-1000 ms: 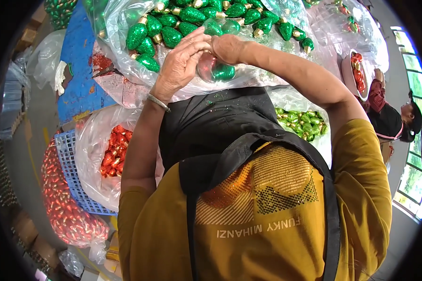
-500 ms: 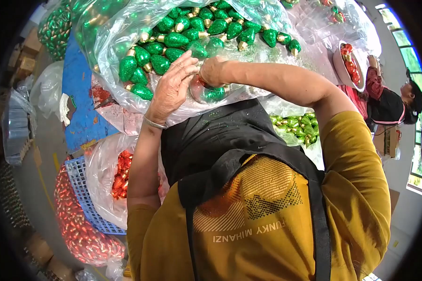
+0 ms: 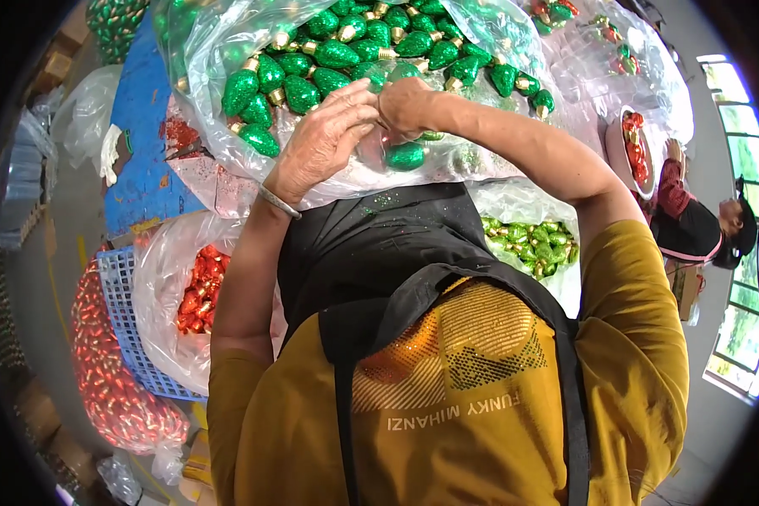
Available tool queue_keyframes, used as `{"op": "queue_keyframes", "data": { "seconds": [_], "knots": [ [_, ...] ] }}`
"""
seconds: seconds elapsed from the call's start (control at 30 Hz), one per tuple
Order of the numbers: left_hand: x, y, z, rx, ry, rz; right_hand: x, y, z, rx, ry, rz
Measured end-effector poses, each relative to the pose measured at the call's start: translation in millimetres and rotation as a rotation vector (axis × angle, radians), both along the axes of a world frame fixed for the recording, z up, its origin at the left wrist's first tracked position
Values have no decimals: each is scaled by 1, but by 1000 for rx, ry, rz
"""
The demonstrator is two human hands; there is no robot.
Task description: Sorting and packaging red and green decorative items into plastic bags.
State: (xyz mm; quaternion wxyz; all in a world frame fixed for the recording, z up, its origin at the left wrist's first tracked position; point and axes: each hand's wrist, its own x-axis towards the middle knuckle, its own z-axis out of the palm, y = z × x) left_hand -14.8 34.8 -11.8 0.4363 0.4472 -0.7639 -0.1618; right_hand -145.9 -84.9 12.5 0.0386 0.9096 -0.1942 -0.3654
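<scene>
My left hand (image 3: pixel 325 139) and my right hand (image 3: pixel 406 107) meet at the fingertips over the near side of a clear plastic sheet (image 3: pixel 213 84). The fingers of both are bent and drawn together; whatever is pinched between them is hidden. A single glittery green bulb ornament (image 3: pixel 406 156) lies just below my right hand, on the sheet. Beyond my hands spreads a heap of green bulb ornaments (image 3: pixel 337 56) with gold screw bases. Green glitter is scattered on the black apron (image 3: pixel 379 228) under my forearms.
Left of me, a blue basket (image 3: pixel 118 291) stands by a plastic-lined lot of red ornaments (image 3: pixel 201 291) and a full bag of red ornaments (image 3: pixel 118 371). Lime-green ornaments (image 3: pixel 531 244) lie right of my lap. At far right, a person (image 3: pixel 691 211) sits near a bowl (image 3: pixel 617 156) of red ornaments.
My right hand has lifted from the green bulb ornament near the sheet's edge to my left hand's fingertips. The whole view has shifted slightly.
</scene>
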Motion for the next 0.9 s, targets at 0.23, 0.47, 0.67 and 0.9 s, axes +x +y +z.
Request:
{"op": "queue_keyframes", "data": {
  "seconds": [0.23,0.47,0.67,0.9],
  "knots": [
    [3,-4,-2,-14,0,35,-20,1,8,-121,-465,49],
    [4,-9,0,-9,-34,-2,-35,-10,2,100,-376,-12],
    [-1,-12,9,-14,-77,11,-22,-19,-9,110,-526,-71],
    [-4,-5,6,-43,-160,32,-26,-12,5,343,-374,-155]
  ]
}}
